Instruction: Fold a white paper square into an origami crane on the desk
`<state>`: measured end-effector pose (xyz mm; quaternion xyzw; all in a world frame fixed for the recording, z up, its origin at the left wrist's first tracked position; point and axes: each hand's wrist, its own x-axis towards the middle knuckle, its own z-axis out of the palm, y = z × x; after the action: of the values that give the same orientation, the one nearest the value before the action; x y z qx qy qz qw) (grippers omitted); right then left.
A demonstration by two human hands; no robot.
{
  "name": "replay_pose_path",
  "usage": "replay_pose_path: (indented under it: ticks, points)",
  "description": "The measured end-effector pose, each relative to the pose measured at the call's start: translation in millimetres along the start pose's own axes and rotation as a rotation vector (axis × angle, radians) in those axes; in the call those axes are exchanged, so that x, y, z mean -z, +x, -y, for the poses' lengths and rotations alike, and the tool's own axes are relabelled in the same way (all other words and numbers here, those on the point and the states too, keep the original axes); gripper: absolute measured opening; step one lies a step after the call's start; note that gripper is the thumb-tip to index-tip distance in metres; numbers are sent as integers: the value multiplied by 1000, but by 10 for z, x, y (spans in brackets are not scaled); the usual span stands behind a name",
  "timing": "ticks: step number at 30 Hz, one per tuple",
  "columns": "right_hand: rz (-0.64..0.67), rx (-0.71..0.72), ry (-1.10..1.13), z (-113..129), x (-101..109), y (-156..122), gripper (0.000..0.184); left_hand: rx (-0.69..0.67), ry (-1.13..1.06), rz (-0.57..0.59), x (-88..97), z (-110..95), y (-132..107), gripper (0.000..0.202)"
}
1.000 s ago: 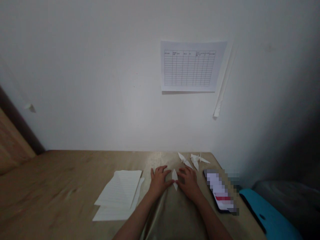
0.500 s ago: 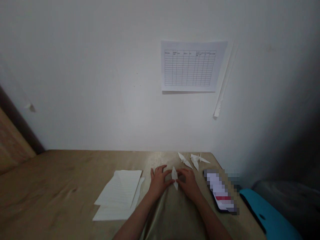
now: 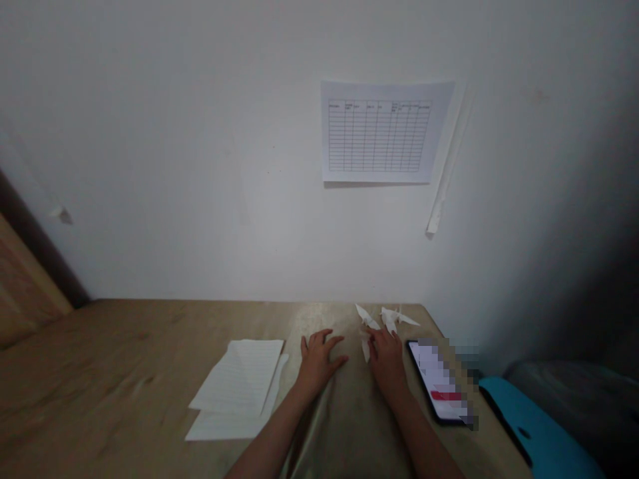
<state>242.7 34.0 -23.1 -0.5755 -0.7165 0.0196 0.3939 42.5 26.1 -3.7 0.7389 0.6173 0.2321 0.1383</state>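
Observation:
My left hand lies flat on the tan table with its fingers spread and nothing in it. My right hand is further right and back, its thumb and fingers closed on a small folded white paper piece. Just behind that piece, near the table's back edge, two finished white paper cranes rest side by side. The folded piece nearly touches the left crane.
Lined white paper sheets lie stacked to the left of my left hand. A phone with a lit screen lies right of my right hand, near the table edge. A blue object sits beyond that edge. A printed table sheet hangs on the wall.
My right hand has carried the folded paper piece from between both hands to the right and back, up to the cranes. The left hand let go of it and stayed flat.

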Motion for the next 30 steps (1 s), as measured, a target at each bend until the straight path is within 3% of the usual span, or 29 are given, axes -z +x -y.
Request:
replay_pose_path:
  ticks: [7,15,22,30]
  points:
    - [62,139,-173,98,92,-26,39,-2,-1,-15,4,-9,-1,44]
    - [1,259,-68,129,-39,-48,21,-1,-7,-67,-17,9,7,44]
    - [233,177,130,108,-44,-70,21,1,-18,-81,-8,6,3,29]
    - [258,67,215,17,-66,-38,41,3,0,-42,11,-19,-10,15]
